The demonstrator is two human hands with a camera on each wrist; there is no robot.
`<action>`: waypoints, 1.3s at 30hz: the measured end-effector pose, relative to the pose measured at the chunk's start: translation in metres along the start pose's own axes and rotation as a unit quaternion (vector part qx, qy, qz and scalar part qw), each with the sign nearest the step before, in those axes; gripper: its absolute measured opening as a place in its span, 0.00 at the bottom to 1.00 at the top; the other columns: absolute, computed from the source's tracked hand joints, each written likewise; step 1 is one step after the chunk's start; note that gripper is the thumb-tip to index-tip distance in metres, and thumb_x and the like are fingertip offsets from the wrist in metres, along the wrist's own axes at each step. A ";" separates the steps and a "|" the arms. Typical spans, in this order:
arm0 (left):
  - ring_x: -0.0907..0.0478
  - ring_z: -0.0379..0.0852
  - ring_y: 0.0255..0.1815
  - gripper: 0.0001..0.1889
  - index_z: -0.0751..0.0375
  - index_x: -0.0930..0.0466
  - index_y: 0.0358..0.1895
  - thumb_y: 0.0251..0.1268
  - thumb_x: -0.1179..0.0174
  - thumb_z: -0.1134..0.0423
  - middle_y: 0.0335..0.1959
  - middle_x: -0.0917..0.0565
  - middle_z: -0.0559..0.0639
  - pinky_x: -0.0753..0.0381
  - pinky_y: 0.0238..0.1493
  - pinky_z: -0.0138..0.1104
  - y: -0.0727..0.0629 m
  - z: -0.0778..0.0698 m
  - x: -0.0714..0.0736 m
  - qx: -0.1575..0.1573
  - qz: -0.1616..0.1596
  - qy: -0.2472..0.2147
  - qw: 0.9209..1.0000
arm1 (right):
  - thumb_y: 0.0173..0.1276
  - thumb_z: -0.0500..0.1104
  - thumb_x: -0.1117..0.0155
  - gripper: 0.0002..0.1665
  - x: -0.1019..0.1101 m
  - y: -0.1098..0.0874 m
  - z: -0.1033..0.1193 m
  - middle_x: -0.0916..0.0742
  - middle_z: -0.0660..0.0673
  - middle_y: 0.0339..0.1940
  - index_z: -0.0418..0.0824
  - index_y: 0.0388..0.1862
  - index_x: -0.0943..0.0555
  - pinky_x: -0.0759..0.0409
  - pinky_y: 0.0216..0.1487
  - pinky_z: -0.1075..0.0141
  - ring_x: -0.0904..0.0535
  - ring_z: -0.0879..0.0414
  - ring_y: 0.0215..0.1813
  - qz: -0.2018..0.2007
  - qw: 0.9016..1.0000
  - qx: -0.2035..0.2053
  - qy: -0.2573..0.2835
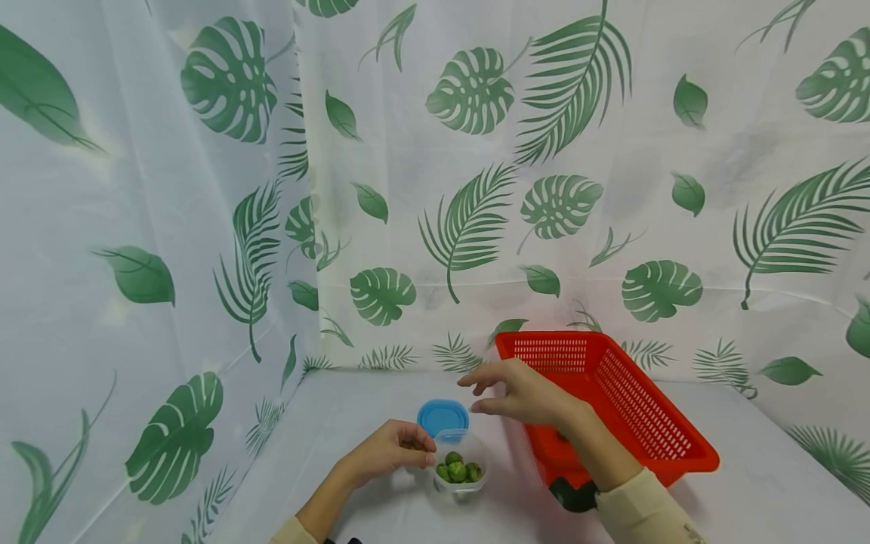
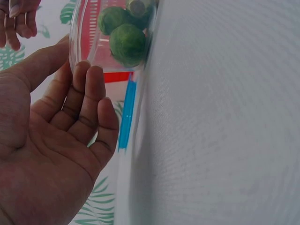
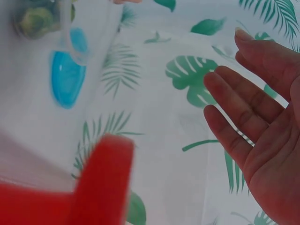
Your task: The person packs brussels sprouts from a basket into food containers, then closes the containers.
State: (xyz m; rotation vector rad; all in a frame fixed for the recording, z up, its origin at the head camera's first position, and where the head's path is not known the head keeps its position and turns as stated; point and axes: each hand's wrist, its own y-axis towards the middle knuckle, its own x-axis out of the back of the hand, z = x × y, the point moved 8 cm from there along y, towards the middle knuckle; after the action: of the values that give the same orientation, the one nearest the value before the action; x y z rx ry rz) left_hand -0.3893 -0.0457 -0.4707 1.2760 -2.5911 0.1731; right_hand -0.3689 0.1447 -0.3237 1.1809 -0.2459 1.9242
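The clear container stands on the white counter, a small heap of Brussels sprouts inside it. At the container's left side is the left hand, its grip pinching the rim between thumb and fingers. The right hand is raised to the right of and beyond the container, apart from it, its grip empty with thumb and fingers spread. Just behind the container lies a blue lid; to its right sits a red basket, whose left edge the right hand overhangs.
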 end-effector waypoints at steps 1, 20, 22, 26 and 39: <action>0.18 0.41 0.39 0.13 0.70 0.15 0.49 0.69 0.31 0.64 0.37 0.13 0.46 0.20 0.44 0.34 0.000 0.000 0.000 0.000 0.001 0.000 1.000 | 0.69 0.50 0.25 0.24 0.002 0.000 0.000 0.10 0.55 0.53 0.56 0.63 0.15 0.14 0.47 0.66 0.13 0.57 0.52 -0.001 1.000 0.002 -0.001; 0.18 0.41 0.38 0.11 0.67 0.14 0.47 0.68 0.30 0.63 0.37 0.14 0.46 0.20 0.43 0.34 0.000 0.001 0.000 0.001 -0.002 0.001 1.000 | 0.69 0.45 0.26 0.23 0.043 -0.004 -0.018 0.10 0.53 0.47 0.56 0.63 0.15 0.13 0.43 0.66 0.15 0.56 0.48 -0.044 0.998 -0.033 -0.012; 0.18 0.41 0.38 0.12 0.67 0.14 0.48 0.68 0.30 0.63 0.37 0.14 0.47 0.20 0.43 0.34 0.000 0.001 0.000 0.001 -0.002 0.001 1.000 | 0.69 0.45 0.25 0.23 0.046 -0.005 -0.021 0.11 0.53 0.47 0.55 0.63 0.15 0.13 0.43 0.66 0.15 0.55 0.49 -0.046 0.998 -0.037 -0.012; 0.18 0.41 0.39 0.14 0.68 0.14 0.49 0.67 0.29 0.61 0.38 0.14 0.47 0.20 0.43 0.35 0.001 0.002 0.001 0.001 -0.002 0.001 1.000 | 0.69 0.44 0.26 0.24 0.055 -0.006 -0.027 0.11 0.52 0.48 0.52 0.64 0.15 0.14 0.44 0.66 0.16 0.53 0.50 -0.049 0.998 -0.044 -0.010; 0.18 0.41 0.39 0.12 0.65 0.14 0.47 0.67 0.29 0.62 0.38 0.13 0.46 0.19 0.44 0.35 0.001 0.003 0.001 0.001 -0.002 -0.005 1.000 | 0.68 0.47 0.24 0.24 0.070 -0.010 -0.063 0.11 0.48 0.54 0.50 0.63 0.15 0.13 0.44 0.64 0.16 0.51 0.51 -0.052 0.995 -0.081 -0.013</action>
State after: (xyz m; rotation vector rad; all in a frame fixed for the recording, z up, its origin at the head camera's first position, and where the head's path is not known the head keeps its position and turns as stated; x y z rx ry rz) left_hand -0.3910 -0.0459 -0.4729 1.2855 -2.5962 0.1685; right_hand -0.4162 0.2246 -0.3037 1.0910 -0.3412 1.7655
